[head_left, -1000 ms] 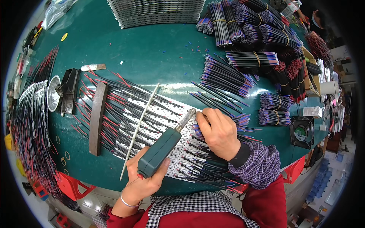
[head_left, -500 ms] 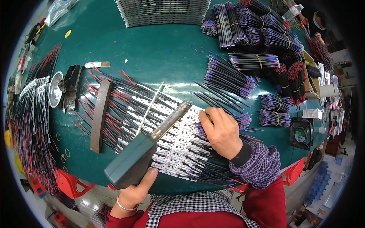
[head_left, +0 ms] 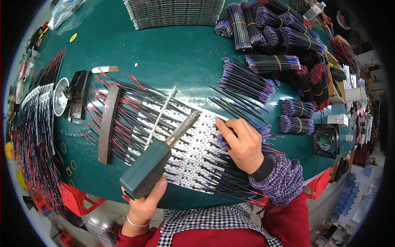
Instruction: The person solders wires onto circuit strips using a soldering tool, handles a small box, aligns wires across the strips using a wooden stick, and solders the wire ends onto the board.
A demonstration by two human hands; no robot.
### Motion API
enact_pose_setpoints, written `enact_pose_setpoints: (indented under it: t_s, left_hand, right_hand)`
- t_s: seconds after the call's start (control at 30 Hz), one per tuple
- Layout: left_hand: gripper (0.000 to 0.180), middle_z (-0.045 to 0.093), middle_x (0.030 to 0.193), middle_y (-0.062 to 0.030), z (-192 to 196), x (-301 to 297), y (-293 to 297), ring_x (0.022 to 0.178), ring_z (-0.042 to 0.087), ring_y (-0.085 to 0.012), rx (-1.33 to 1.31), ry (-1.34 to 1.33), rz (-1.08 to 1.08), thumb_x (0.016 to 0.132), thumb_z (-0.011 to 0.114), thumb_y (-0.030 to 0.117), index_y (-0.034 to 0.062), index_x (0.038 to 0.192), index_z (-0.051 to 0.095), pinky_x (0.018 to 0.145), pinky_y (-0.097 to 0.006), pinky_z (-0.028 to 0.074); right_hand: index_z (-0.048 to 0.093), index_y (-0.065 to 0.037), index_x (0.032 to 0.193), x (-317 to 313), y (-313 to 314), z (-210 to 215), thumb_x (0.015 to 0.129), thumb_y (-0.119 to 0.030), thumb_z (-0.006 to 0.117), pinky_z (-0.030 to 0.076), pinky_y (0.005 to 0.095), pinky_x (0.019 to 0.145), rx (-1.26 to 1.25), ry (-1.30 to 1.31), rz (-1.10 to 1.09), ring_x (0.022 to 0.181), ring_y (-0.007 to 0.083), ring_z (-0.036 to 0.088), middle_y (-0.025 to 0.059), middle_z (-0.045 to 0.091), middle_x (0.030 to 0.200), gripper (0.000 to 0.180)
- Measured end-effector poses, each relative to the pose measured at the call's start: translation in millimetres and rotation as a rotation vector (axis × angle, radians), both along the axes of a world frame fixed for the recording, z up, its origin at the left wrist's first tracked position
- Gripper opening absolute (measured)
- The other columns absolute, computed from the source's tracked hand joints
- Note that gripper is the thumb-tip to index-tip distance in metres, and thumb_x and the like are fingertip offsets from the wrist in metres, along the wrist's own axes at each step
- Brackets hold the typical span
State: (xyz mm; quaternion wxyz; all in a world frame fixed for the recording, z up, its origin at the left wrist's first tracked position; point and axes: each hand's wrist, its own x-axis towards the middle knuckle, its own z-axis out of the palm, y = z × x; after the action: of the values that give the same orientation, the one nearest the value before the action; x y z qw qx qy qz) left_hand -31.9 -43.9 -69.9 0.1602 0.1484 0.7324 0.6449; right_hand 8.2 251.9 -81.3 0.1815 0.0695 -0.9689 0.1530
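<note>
My left hand (head_left: 145, 206) is wrapped round the green, box-shaped handle of a soldering gun (head_left: 147, 169). Its long, stained metal barrel slants up over a sheet of white circuit boards (head_left: 190, 154), the tip near the sheet's upper edge. Black wires with red or blue ends stick out from both sides of the sheet. My right hand (head_left: 242, 144) is closed at the sheet's upper right edge, thumb and forefinger pinched at a wire. Blue-ended wires (head_left: 264, 132) show on both sides of this hand; whether the palm grips them is hidden.
A brown metal bar (head_left: 109, 125) and a pale stick (head_left: 161, 117) lie across the wired boards. Left of them stand a dark metal holder (head_left: 79, 94) and a silver dish (head_left: 61, 96). Banded wire bundles (head_left: 273, 63) are heaped at the back right, above a black fan (head_left: 326, 140).
The soldering gun's tip has shifted a little left and down, while its handle has moved slightly right and up. My right hand has barely moved at the sheet's edge.
</note>
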Motion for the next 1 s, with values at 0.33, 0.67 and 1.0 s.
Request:
enact_pose_setpoints:
  t_s: [0.33, 0.67, 1.0]
  left_hand:
    - [0.026, 0.071, 0.094, -0.0156, 24.7, -5.9, 34.7, 0.077, 0.068, -0.0214, -0.203, 0.103, -0.026, 0.077, 0.078, 0.001, -0.0071, 0.102, 0.071, 0.070, -0.029, 0.053]
    - [0.020, 0.068, 0.087, -0.0140, 15.0, -12.3, 38.7, 0.071, 0.065, -0.0217, -0.231, 0.203, -0.126, 0.079, 0.076, 0.000, -0.0051, 0.097, 0.071, 0.063, -0.031, 0.051]
    - [0.020, 0.067, 0.082, -0.0127, 18.9, -10.8, 38.5, 0.066, 0.063, -0.0218, -0.265, 0.163, -0.089, 0.077, 0.077, 0.001, -0.0050, 0.096, 0.072, 0.062, -0.031, 0.051]
  right_hand:
    - [0.069, 0.001, 0.107, -3.5, -7.7, -6.7, 0.066, 0.005, 0.062, 0.050, 0.0360, 0.066, 0.012, 0.011, -0.013, 0.079, 0.0252, 0.061, 0.0081, 0.062, 0.090, 0.042]
    - [0.067, 0.000, 0.103, -5.1, -5.0, -8.5, 0.077, -0.009, 0.062, 0.046, 0.0312, 0.062, 0.069, 0.032, 0.010, 0.079, 0.0197, 0.058, 0.0047, 0.054, 0.084, 0.028]
    - [0.068, 0.000, 0.104, -4.6, -7.2, -4.7, 0.068, 0.002, 0.062, 0.050, 0.0346, 0.064, 0.017, -0.007, -0.002, 0.079, 0.0246, 0.061, 0.0083, 0.061, 0.090, 0.037]
